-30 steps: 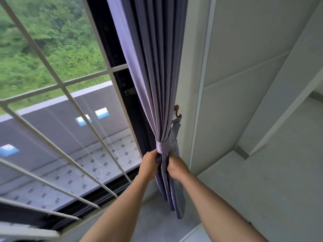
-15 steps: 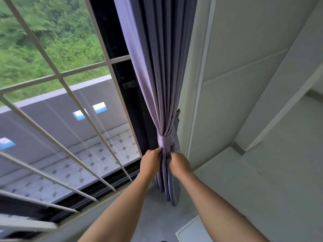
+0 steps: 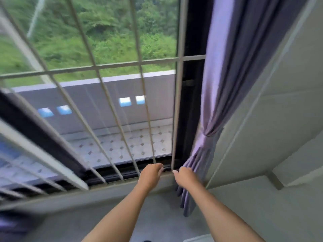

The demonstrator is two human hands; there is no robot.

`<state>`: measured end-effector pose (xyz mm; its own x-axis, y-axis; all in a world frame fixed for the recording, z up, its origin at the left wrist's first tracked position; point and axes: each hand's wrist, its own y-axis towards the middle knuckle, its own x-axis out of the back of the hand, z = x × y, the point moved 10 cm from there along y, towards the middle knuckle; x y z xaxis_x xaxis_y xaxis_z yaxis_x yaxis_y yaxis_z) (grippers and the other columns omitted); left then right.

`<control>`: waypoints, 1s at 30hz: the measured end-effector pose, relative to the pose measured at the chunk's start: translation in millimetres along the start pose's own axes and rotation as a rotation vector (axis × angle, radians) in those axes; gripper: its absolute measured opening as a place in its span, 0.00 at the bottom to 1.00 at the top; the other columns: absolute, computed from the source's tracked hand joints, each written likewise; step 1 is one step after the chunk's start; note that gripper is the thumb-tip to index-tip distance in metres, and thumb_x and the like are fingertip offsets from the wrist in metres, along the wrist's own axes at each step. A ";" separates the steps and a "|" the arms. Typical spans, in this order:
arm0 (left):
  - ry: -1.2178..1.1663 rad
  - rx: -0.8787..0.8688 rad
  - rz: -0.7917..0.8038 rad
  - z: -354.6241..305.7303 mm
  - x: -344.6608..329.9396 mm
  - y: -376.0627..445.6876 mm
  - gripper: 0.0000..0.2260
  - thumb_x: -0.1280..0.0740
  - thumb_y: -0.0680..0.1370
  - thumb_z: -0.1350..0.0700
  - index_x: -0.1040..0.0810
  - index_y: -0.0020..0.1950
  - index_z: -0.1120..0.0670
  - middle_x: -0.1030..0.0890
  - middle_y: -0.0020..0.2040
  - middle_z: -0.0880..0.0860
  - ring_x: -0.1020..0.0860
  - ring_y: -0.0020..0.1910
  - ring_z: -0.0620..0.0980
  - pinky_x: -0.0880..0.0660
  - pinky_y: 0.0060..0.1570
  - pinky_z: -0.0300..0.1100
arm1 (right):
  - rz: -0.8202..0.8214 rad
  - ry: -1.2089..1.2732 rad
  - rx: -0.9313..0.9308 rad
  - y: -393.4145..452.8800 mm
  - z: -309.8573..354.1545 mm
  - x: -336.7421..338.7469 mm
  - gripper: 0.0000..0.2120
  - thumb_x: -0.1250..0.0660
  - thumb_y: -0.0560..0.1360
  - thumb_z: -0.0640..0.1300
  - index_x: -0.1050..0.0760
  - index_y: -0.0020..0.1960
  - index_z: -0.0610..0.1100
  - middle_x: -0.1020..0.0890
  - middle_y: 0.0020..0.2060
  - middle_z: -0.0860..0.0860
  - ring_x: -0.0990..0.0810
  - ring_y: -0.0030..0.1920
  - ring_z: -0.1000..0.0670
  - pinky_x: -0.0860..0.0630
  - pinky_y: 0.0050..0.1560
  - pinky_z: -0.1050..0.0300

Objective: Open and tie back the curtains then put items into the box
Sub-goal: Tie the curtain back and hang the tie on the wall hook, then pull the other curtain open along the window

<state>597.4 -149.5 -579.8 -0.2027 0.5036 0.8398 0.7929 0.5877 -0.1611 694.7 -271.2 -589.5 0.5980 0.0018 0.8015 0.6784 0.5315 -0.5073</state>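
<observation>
The purple curtain [image 3: 225, 70] hangs gathered at the right edge of the window. A matching tie-back band [image 3: 204, 140] cinches it, and its lower folds spread out below the band. My left hand [image 3: 150, 174] hovers in front of the window sill with loosely curled fingers and holds nothing. Just left of the curtain's lower folds, my right hand [image 3: 185, 175] has its fingers apart and off the cloth. No box or loose items are in view.
A barred window grille [image 3: 176, 105] fills the left and middle, with a dark frame and track [image 3: 132, 169] at its foot. A pale wall [image 3: 279, 123] rises right of the curtain. A white object's corner [image 3: 199, 238] shows at the bottom edge.
Both hands have let go of the curtain below the band and dropped toward the sill. The view has swung left, so the tied curtain now sits at the right.
</observation>
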 end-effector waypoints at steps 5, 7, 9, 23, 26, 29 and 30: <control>-0.038 0.200 -0.186 99.3 73.2 -49.8 0.12 0.40 0.81 0.51 0.21 0.59 0.52 0.17 0.55 0.52 0.21 0.57 0.53 0.25 0.53 0.48 | 0.067 -0.113 0.261 -12.1 126.0 -38.1 0.22 0.44 0.79 0.57 0.26 0.62 0.41 0.23 0.62 0.40 0.25 0.62 0.40 0.28 0.57 0.50; -0.064 0.291 -0.255 140.4 104.7 -78.6 0.12 0.40 0.81 0.51 0.21 0.59 0.52 0.17 0.55 0.52 0.21 0.56 0.53 0.25 0.53 0.47 | 0.090 -0.165 0.371 -28.7 178.5 -60.4 0.21 0.45 0.79 0.57 0.26 0.60 0.42 0.23 0.60 0.41 0.24 0.61 0.40 0.28 0.54 0.50; -0.094 0.370 -0.327 180.4 137.0 -111.6 0.12 0.39 0.80 0.50 0.20 0.59 0.52 0.17 0.56 0.52 0.21 0.57 0.53 0.25 0.54 0.47 | 0.108 -0.227 0.494 -51.1 230.6 -83.4 0.20 0.45 0.79 0.57 0.27 0.59 0.42 0.22 0.59 0.42 0.23 0.59 0.41 0.28 0.52 0.51; -0.067 0.681 -0.735 415.0 409.8 -419.1 0.17 0.42 0.76 0.45 0.21 0.57 0.50 0.18 0.55 0.55 0.21 0.55 0.57 0.24 0.53 0.47 | 0.000 -0.289 1.141 -295.4 602.1 -218.0 0.19 0.41 0.78 0.56 0.26 0.63 0.45 0.20 0.60 0.45 0.24 0.62 0.43 0.28 0.58 0.53; -0.031 0.703 -0.794 450.5 461.7 -482.5 0.12 0.39 0.78 0.49 0.21 0.52 0.53 0.18 0.51 0.56 0.21 0.52 0.59 0.24 0.50 0.48 | -0.009 -0.249 1.229 -357.7 670.5 -244.0 0.22 0.40 0.78 0.56 0.28 0.66 0.44 0.21 0.62 0.44 0.25 0.63 0.44 0.29 0.59 0.54; 0.048 0.719 -0.858 469.4 507.7 -540.6 0.12 0.38 0.79 0.50 0.21 0.59 0.51 0.18 0.57 0.53 0.22 0.57 0.56 0.25 0.55 0.46 | -0.013 -0.142 1.309 -415.5 723.7 -257.7 0.20 0.38 0.77 0.55 0.27 0.63 0.44 0.21 0.60 0.45 0.24 0.61 0.43 0.29 0.58 0.53; 0.056 0.709 -0.891 474.5 521.4 -556.8 0.13 0.38 0.79 0.49 0.21 0.61 0.51 0.19 0.59 0.52 0.23 0.58 0.54 0.25 0.57 0.46 | -0.016 -0.110 1.340 -433.3 739.7 -260.9 0.20 0.38 0.77 0.56 0.27 0.63 0.44 0.21 0.60 0.45 0.24 0.61 0.44 0.29 0.58 0.53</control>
<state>-222.5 86.2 -298.2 -0.4911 -0.2905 0.8212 -0.1274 0.9566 0.2622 -71.0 124.5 -344.5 0.5138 0.0220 0.8577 -0.2902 0.9452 0.1496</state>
